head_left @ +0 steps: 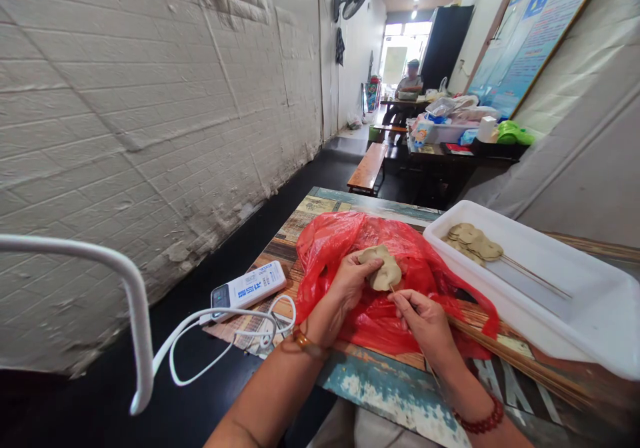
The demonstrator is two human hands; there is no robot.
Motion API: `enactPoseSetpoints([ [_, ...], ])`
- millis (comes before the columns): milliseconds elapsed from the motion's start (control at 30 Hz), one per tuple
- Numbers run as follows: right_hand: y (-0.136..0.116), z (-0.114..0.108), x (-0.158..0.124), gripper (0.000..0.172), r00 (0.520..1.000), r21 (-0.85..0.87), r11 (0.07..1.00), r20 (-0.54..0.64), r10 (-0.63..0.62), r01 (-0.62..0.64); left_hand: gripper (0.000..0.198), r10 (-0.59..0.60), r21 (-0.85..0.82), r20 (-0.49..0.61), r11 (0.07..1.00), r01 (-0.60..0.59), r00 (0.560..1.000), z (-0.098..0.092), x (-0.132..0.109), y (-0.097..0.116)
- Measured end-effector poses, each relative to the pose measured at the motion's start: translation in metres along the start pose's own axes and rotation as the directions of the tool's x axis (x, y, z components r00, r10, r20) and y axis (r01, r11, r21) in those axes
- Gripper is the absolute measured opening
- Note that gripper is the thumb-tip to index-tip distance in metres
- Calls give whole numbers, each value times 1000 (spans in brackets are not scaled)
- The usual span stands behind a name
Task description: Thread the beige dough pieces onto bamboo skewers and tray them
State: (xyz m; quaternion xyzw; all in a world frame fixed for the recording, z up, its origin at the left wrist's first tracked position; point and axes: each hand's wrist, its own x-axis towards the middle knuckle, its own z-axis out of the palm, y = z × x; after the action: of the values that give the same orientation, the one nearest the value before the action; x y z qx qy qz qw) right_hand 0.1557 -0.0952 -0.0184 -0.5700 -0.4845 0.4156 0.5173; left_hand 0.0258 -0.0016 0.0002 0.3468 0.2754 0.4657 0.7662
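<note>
Between the fingers and thumb of my left hand (353, 276) are flat, round, grey-green slices (387, 273), their exact kind unclear. My right hand (419, 315) pinches a thin wooden skewer (393, 289) whose upper end meets the lower edge of the slices. Both hands are over a crumpled red plastic bag (330, 235) spread on the table. To the right, a white plastic tub (530, 261) holds similar slices (473, 241) threaded on skewers. A bundle of loose skewers (525, 358) lies beside my right forearm, partly under the bag.
A white power bank (250, 291) with a looped white cable (220, 325) rests at the table's left edge. Beyond stand a wooden bench (369, 167) and another table loaded with bags and boxes. A seated person (411, 85) is far back. A wall runs along the left.
</note>
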Motion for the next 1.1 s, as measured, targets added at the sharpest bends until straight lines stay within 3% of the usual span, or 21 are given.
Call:
enactPoseSetpoints([
  [467,12,-1,0,32,995,-164,983,-35,-94,87,36,31,20,8,999,-31,999,5,-4,5],
  [733,12,-2,-1,32,995,-178,979,8,-100,100,39,89,53,-59,995,-86,994,0,2,5],
  [933,15,-2,0,31,993,-184,976,12,-113,114,38,155,179,-53,973,-143,986,-1,2,4],
  [1100,16,-2,-1,31,993,-171,979,-1,-116,114,39,140,187,-56,974,-127,989,0,1,3],
])
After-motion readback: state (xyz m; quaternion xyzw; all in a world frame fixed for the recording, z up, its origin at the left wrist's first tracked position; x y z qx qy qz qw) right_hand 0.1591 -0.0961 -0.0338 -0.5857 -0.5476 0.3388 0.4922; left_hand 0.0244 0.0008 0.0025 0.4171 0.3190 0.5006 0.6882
